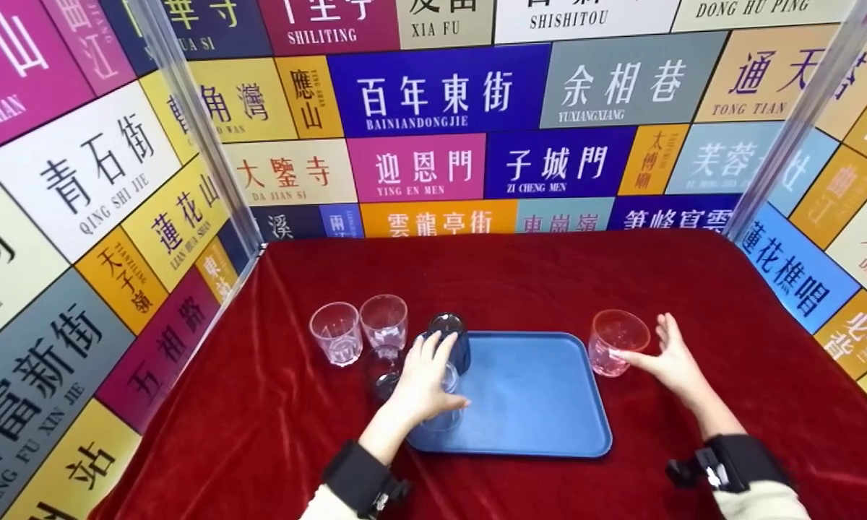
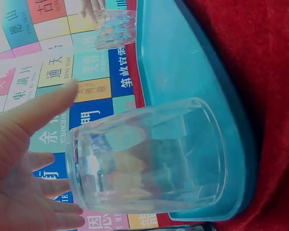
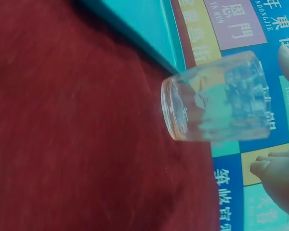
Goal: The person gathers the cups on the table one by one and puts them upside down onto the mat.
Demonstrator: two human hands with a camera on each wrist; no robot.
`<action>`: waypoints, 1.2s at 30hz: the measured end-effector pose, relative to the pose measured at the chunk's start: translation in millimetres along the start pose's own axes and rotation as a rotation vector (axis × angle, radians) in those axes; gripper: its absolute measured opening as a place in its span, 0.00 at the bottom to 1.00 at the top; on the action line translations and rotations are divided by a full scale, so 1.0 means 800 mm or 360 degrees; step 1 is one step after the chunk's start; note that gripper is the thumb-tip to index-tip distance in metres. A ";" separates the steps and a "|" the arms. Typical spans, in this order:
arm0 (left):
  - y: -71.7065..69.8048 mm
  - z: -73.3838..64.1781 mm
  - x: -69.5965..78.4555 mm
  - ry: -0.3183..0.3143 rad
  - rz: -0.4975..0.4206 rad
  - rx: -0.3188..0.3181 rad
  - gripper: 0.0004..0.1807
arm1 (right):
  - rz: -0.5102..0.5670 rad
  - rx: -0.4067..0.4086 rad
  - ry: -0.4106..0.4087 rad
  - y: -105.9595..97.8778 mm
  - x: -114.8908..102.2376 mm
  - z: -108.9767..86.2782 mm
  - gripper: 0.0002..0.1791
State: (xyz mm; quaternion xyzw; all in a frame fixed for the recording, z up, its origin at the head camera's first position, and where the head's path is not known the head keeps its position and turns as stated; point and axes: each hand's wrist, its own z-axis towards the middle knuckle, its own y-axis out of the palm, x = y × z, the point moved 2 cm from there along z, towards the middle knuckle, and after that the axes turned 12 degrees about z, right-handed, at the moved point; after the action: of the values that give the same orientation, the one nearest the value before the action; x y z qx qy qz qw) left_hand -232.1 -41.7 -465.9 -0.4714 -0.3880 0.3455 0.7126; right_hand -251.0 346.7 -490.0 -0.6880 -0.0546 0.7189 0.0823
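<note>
The left hand (image 1: 425, 383) lies over a clear glass (image 1: 444, 412) standing at the near left corner of the blue tray (image 1: 535, 404); in the left wrist view the fingers (image 2: 33, 113) are spread and almost straight beside the glass (image 2: 149, 156), with the palm close to its wall, so the hand looks released rather than clamped, though contact cannot be told for sure. A dark blue cup (image 1: 450, 339) stands just beyond that hand on the far left corner of the tray.

The right hand (image 1: 668, 357) is open, fingers extended, its thumb touching or just beside the pink glass (image 1: 616, 343), which stands upright on the red cloth (image 1: 693, 289) just right of the tray's far right corner. In the right wrist view the fingertips (image 3: 272, 168) sit near the glass (image 3: 216, 98) without wrapping it.

Left of the tray, 2 clear tumblers (image 1: 337, 332) (image 1: 384, 321) stand side by side on the cloth.
</note>
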 end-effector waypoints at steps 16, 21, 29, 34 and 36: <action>-0.001 -0.006 -0.003 0.0002 -0.0080 0.0112 0.56 | 0.0229 -0.0004 0.0099 0.021 0.023 0.026 0.61; -0.001 -0.005 -0.002 0.0005 -0.0097 0.0095 0.55 | 0.0164 0.0003 0.0067 0.021 0.022 0.029 0.58; -0.003 -0.009 -0.004 -0.0015 -0.0214 0.0036 0.54 | 0.0031 0.0062 -0.0010 0.022 0.028 0.027 0.49; -0.003 -0.010 -0.007 -0.0014 -0.0217 0.0038 0.53 | 0.0048 0.0076 -0.0018 0.023 0.030 0.029 0.48; -0.003 -0.010 -0.007 -0.0017 -0.0213 0.0031 0.53 | 0.0060 0.0078 -0.0015 0.024 0.031 0.030 0.49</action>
State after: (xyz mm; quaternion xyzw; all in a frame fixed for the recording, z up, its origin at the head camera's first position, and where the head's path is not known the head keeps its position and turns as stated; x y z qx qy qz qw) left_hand -227.3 -50.8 -467.4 -0.4357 -0.4192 0.3032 0.7366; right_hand -276.5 333.7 -516.8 -0.6832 -0.0243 0.7248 0.0854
